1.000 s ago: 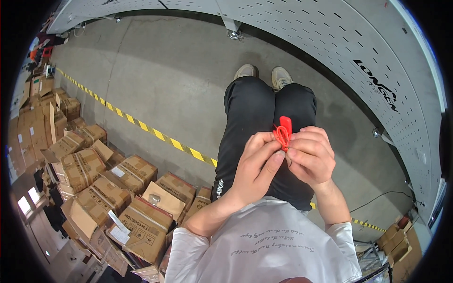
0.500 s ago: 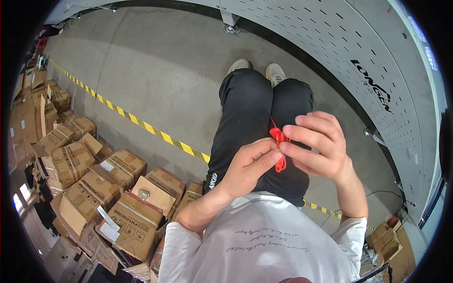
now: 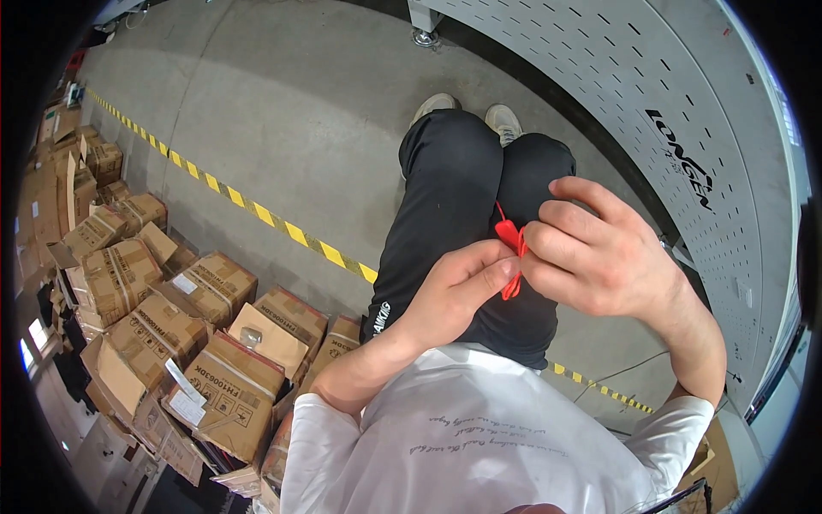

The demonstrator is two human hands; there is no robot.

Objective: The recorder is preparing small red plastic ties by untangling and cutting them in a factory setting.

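A small red cord or strip is pinched between both of my hands in front of my chest. My left hand grips its lower part with thumb and fingers closed. My right hand holds the upper part, fingers curled over it, and hides much of it. A short red end hangs below my fingers. Under my hands are my black shorts and pale shoes on the grey concrete floor.
Several brown cardboard boxes are piled at my left. A yellow-and-black tape line runs across the floor. A grey perforated panel curves along the right, on a castor wheel. A thin cable lies near the tape.
Both hands have come closer to the camera and a little lower. The red piece, upright above my fingers a second ago, now sits pinched between both hands with an end hanging down.
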